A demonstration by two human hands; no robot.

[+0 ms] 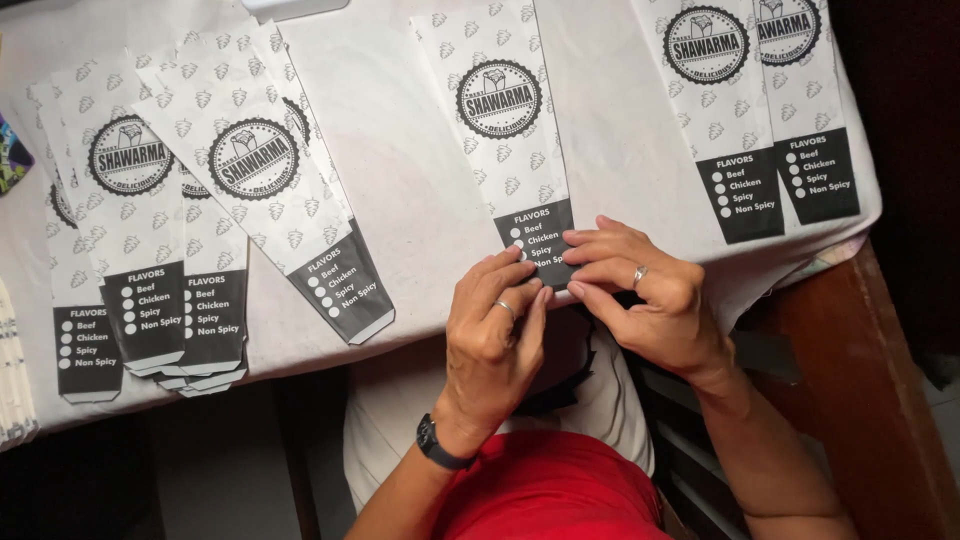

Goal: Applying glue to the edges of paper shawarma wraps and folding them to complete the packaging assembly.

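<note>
A long white paper sleeve (495,110) with a round black emblem and a black band at its near end lies flat on the white tablecloth (420,200). Both hands rest on that near end at the table's edge. My left hand (492,335), wearing a ring and a dark wristwatch, presses its fingertips on the black band. My right hand (645,295), also ringed, pinches the same end from the right, fingers curled over it.
A fanned pile of the same printed sleeves (200,220) lies at the left. Two more sleeves (765,110) lie at the far right. A brown wooden surface (860,370) borders the table on the right. A stack of white paper edges (12,370) sits far left.
</note>
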